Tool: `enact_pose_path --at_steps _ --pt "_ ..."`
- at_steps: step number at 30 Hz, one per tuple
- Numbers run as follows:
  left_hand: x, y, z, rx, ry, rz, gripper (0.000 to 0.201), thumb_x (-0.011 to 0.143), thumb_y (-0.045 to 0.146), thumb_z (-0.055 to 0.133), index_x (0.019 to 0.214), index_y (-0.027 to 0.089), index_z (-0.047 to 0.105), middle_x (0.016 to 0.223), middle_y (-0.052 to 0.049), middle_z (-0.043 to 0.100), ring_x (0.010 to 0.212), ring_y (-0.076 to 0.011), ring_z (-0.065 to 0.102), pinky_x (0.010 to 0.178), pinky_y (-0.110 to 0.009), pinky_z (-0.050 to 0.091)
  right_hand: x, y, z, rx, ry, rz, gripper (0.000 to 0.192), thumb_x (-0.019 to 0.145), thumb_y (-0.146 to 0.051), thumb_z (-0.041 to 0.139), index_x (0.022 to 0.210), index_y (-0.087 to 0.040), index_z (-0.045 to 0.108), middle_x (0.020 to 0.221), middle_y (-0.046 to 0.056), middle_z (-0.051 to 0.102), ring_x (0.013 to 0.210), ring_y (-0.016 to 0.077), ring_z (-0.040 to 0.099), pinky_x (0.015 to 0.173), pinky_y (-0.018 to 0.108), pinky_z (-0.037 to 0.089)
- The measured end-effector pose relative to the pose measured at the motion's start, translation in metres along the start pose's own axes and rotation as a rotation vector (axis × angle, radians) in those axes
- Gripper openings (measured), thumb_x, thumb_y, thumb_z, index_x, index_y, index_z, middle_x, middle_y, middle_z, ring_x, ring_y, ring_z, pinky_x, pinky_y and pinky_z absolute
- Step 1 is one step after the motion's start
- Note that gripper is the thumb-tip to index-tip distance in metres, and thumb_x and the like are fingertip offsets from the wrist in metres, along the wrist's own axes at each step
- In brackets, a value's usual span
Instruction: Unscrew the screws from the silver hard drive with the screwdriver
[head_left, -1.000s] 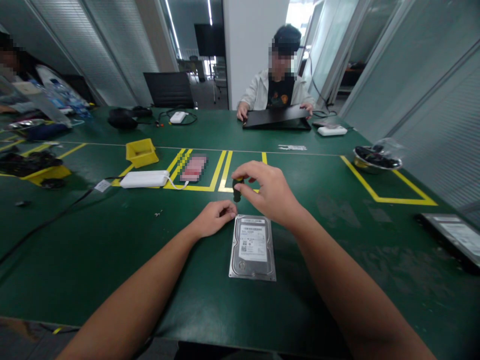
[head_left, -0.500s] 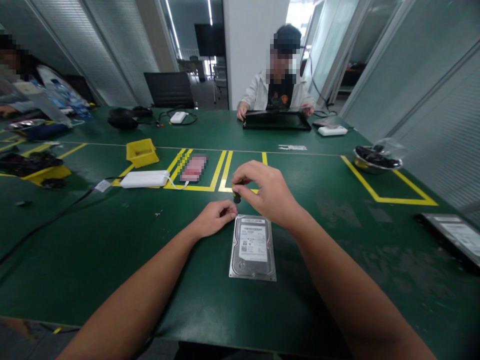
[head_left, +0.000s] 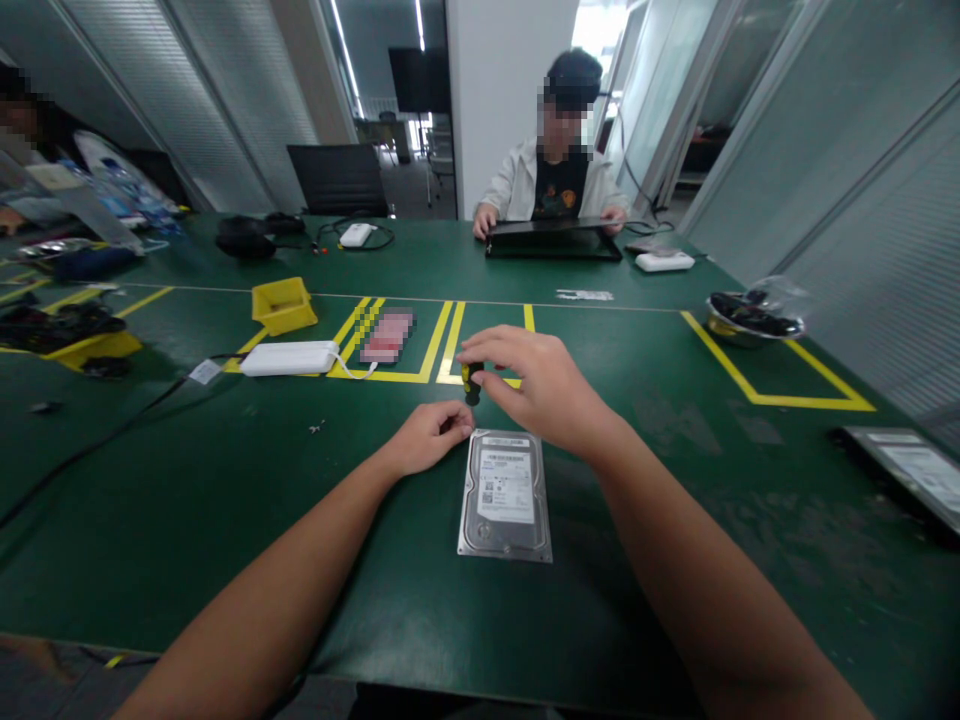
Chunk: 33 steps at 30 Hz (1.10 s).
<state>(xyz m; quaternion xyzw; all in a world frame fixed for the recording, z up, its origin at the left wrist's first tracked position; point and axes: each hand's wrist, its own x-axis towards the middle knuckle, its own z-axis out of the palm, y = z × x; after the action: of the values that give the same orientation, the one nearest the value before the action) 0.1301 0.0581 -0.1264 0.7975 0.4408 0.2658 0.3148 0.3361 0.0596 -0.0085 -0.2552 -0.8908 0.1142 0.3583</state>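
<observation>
Hard drive (head_left: 505, 494) lies flat, label up, on green counter (head_left: 225, 480), center-near. Right hand (head_left: 538, 388) at drive's 12 o'clock, fingers pinched round a small black/yellow screwdriver handle (head_left: 471, 381), upright over the drive's far-left corner. Left hand (head_left: 427, 436) at drive's 10 o'clock, fingers curled narrow against that corner; whether they hold anything, can't tell. White box (head_left: 289, 358) w/ cable at 10 o'clock, well apart.
</observation>
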Motion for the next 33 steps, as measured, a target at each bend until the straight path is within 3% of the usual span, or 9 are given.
enact_pose_path --at_steps 12,21,27,33 --pt "0.0007 0.0020 0.0008 -0.008 0.006 -0.002 0.013 0.089 0.024 0.054 0.080 0.015 0.059 0.072 0.002 0.057 0.067 -0.0136 0.050 0.063 -0.025 0.035 -0.0006 -0.0029 -0.0005 -0.132 -0.007 0.038 0.033 0.090 -0.010 0.050 0.116 -0.011 0.070 0.102 0.012 0.060 0.094 0.0199 0.058 0.085 0.035 0.048" --pt "0.0004 -0.0005 0.0023 0.010 0.005 0.015 0.013 0.090 0.023 0.053 0.082 0.016 0.059 0.074 0.002 0.059 0.070 -0.0138 0.052 0.065 -0.025 0.035 0.0003 -0.0041 0.0005 -0.143 -0.010 0.072 0.029 0.092 -0.013 0.051 0.114 -0.013 0.069 0.105 0.011 0.060 0.097 0.0197 0.058 0.087 0.035 0.047" --pt "0.0006 -0.0005 0.0012 -0.033 -0.004 0.029 0.011 0.091 0.023 0.053 0.085 0.016 0.060 0.080 0.001 0.062 0.074 -0.0150 0.055 0.069 -0.026 0.038 0.0009 -0.0031 0.0039 -0.125 0.030 0.059 0.021 0.089 -0.017 0.061 0.107 -0.012 0.070 0.102 0.011 0.061 0.093 0.0189 0.058 0.085 0.033 0.047" --pt "0.0014 -0.0017 0.0004 -0.047 -0.026 0.019 0.013 0.091 0.023 0.053 0.086 0.016 0.062 0.083 0.000 0.065 0.077 -0.0161 0.058 0.071 -0.026 0.040 0.0003 0.0013 0.0018 -0.050 0.020 0.008 0.024 0.088 -0.006 0.053 0.105 -0.014 0.069 0.106 0.009 0.066 0.102 0.0189 0.061 0.091 0.033 0.047"
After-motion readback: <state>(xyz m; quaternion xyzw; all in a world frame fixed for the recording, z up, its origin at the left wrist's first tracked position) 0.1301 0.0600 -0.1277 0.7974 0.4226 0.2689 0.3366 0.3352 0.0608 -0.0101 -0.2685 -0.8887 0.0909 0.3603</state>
